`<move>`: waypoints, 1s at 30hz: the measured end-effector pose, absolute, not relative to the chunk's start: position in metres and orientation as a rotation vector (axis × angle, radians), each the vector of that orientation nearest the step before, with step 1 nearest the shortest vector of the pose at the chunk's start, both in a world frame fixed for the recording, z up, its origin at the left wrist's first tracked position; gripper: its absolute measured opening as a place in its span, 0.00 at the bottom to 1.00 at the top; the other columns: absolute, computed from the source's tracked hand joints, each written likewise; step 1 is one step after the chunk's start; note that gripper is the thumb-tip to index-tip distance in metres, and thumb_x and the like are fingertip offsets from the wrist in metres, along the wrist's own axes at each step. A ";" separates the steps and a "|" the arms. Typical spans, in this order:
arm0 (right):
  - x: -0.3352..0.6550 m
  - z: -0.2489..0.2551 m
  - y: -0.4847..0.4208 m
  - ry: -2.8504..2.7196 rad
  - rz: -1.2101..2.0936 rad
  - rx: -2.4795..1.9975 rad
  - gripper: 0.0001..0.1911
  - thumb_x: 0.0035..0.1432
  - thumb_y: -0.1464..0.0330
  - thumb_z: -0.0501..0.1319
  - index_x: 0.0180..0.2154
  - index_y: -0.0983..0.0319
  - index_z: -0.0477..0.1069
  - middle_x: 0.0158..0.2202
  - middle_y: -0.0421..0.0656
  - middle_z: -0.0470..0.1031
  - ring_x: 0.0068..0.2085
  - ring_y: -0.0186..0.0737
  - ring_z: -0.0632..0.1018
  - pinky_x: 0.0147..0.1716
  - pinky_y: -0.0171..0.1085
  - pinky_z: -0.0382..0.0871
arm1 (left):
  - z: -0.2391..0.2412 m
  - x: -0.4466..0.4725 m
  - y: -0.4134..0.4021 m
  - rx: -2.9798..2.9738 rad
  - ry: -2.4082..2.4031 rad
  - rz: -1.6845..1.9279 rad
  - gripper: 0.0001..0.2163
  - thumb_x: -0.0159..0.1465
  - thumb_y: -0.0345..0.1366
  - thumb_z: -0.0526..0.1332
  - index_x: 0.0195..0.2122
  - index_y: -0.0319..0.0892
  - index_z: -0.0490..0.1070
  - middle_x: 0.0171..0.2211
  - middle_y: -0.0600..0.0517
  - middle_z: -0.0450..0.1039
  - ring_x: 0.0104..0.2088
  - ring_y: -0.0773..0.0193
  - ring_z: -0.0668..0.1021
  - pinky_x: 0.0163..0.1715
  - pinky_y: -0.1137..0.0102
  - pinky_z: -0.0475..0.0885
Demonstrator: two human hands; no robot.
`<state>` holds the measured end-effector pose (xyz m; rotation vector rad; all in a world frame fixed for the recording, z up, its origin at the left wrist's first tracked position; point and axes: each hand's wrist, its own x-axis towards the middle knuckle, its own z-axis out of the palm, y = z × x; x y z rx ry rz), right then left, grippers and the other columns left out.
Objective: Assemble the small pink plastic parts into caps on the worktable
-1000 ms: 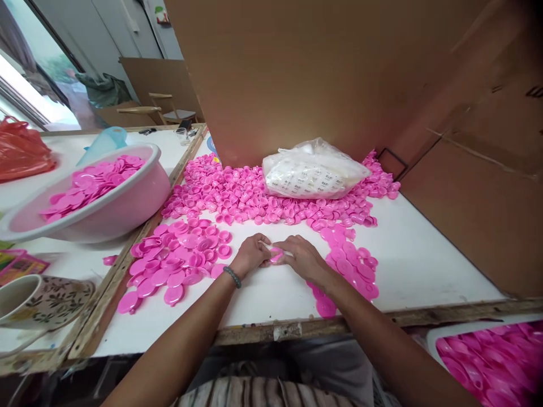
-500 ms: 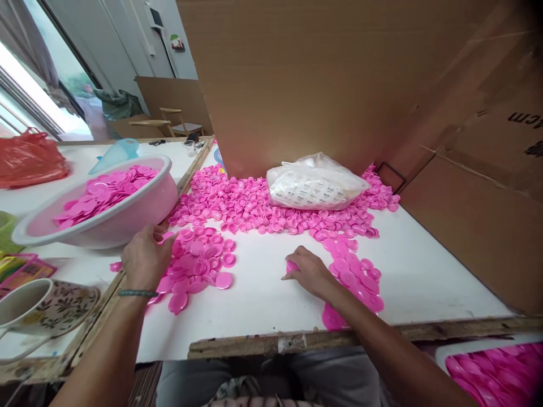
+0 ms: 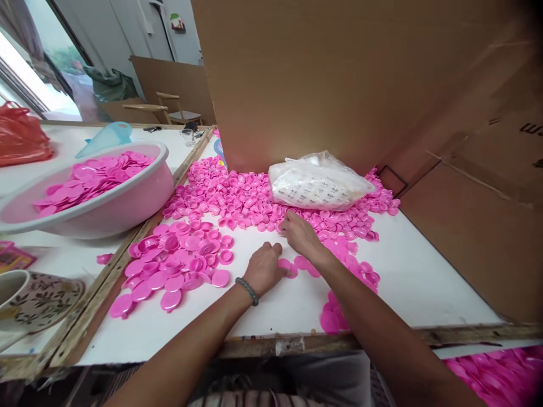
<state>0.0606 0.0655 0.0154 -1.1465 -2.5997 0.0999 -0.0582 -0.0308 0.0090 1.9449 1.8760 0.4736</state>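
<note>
My left hand (image 3: pixel 266 265) lies on the white table (image 3: pixel 263 308) with its fingers curled over a flat pink disc (image 3: pixel 285 264). My right hand (image 3: pixel 299 233) reaches further back and pinches at the near edge of the heap of small pink caps (image 3: pixel 237 198). What its fingertips hold is hidden. A spread of larger pink lids (image 3: pixel 178 263) lies left of my left hand. More flat pink discs (image 3: pixel 356 268) trail down the right side under my right forearm.
A pink basin (image 3: pixel 123 206) full of pink discs stands at the left on a neighbouring table. A clear plastic bag of white parts (image 3: pixel 318 183) rests on the cap heap. Cardboard walls (image 3: pixel 339 73) close the back and right. A patterned mug (image 3: pixel 25 299) stands at left.
My left hand came back from beside the pink basin to the table's middle. My right hand moved forward from the table's middle to the heap of small caps.
</note>
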 end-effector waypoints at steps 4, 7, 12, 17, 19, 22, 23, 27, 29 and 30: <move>0.081 0.009 0.045 -2.349 0.347 -1.126 0.09 0.57 0.74 0.51 0.26 0.63 0.65 0.33 0.41 0.63 0.30 0.32 0.67 0.25 0.32 0.59 | -0.006 -0.058 -0.030 1.876 1.851 0.586 0.10 0.52 0.36 0.65 0.31 0.41 0.65 0.29 0.52 0.67 0.27 0.64 0.70 0.25 0.73 0.59; 0.090 0.001 0.031 -2.232 0.534 -1.100 0.10 0.57 0.72 0.53 0.24 0.63 0.64 0.31 0.40 0.63 0.31 0.32 0.68 0.28 0.32 0.63 | -0.010 -0.070 -0.029 1.777 1.875 0.775 0.07 0.55 0.35 0.62 0.28 0.41 0.62 0.25 0.55 0.66 0.25 0.67 0.69 0.24 0.74 0.58; 0.094 -0.015 0.029 -2.198 0.789 -1.059 0.09 0.58 0.69 0.53 0.27 0.62 0.65 0.31 0.40 0.66 0.32 0.32 0.71 0.31 0.32 0.66 | -0.012 -0.082 -0.029 1.927 1.845 0.925 0.05 0.56 0.33 0.60 0.29 0.41 0.62 0.28 0.54 0.65 0.29 0.66 0.69 0.27 0.74 0.60; 0.091 -0.011 0.030 -2.247 0.634 -0.982 0.09 0.58 0.69 0.54 0.27 0.62 0.70 0.31 0.42 0.71 0.33 0.34 0.71 0.31 0.33 0.65 | -0.015 -0.081 -0.029 1.766 1.842 0.859 0.15 0.49 0.36 0.67 0.36 0.43 0.65 0.27 0.56 0.67 0.27 0.66 0.70 0.26 0.74 0.61; 0.087 -0.011 0.028 -2.278 0.579 -0.937 0.10 0.58 0.70 0.54 0.28 0.62 0.71 0.31 0.42 0.72 0.34 0.35 0.71 0.31 0.33 0.64 | -0.017 -0.080 -0.028 1.701 1.842 0.867 0.14 0.50 0.35 0.66 0.36 0.43 0.64 0.25 0.57 0.67 0.26 0.67 0.70 0.25 0.75 0.61; 0.079 -0.017 0.025 -2.429 0.459 -0.864 0.11 0.58 0.74 0.52 0.28 0.62 0.71 0.29 0.43 0.72 0.33 0.36 0.70 0.31 0.33 0.62 | -0.019 -0.079 -0.028 1.666 1.807 0.935 0.12 0.53 0.35 0.64 0.37 0.43 0.63 0.28 0.56 0.69 0.26 0.69 0.71 0.25 0.75 0.62; 0.077 -0.019 0.024 -2.487 0.411 -0.847 0.12 0.57 0.75 0.51 0.27 0.62 0.70 0.28 0.42 0.72 0.32 0.36 0.70 0.31 0.33 0.61 | -0.020 -0.078 -0.028 1.666 1.796 0.955 0.12 0.54 0.34 0.63 0.37 0.43 0.63 0.30 0.56 0.70 0.26 0.69 0.71 0.26 0.75 0.63; 0.070 -0.022 0.023 -2.651 0.253 -0.851 0.13 0.55 0.80 0.49 0.26 0.63 0.68 0.25 0.42 0.71 0.29 0.35 0.68 0.32 0.34 0.58 | -0.019 -0.077 -0.027 1.700 1.797 0.929 0.11 0.54 0.34 0.62 0.37 0.43 0.62 0.30 0.55 0.71 0.27 0.68 0.72 0.26 0.75 0.64; 0.068 -0.018 0.022 -2.709 0.184 -0.861 0.13 0.53 0.80 0.49 0.26 0.63 0.68 0.26 0.42 0.71 0.30 0.36 0.67 0.32 0.35 0.57 | -0.018 -0.077 -0.027 1.713 1.806 0.894 0.12 0.53 0.33 0.62 0.38 0.44 0.62 0.30 0.55 0.71 0.28 0.66 0.73 0.27 0.74 0.65; 0.067 -0.015 0.021 -2.737 0.153 -0.861 0.12 0.53 0.81 0.50 0.27 0.63 0.68 0.26 0.43 0.71 0.30 0.37 0.67 0.32 0.35 0.56 | -0.017 -0.077 -0.027 1.714 1.807 0.885 0.13 0.53 0.32 0.63 0.38 0.44 0.62 0.30 0.55 0.72 0.29 0.66 0.74 0.28 0.74 0.65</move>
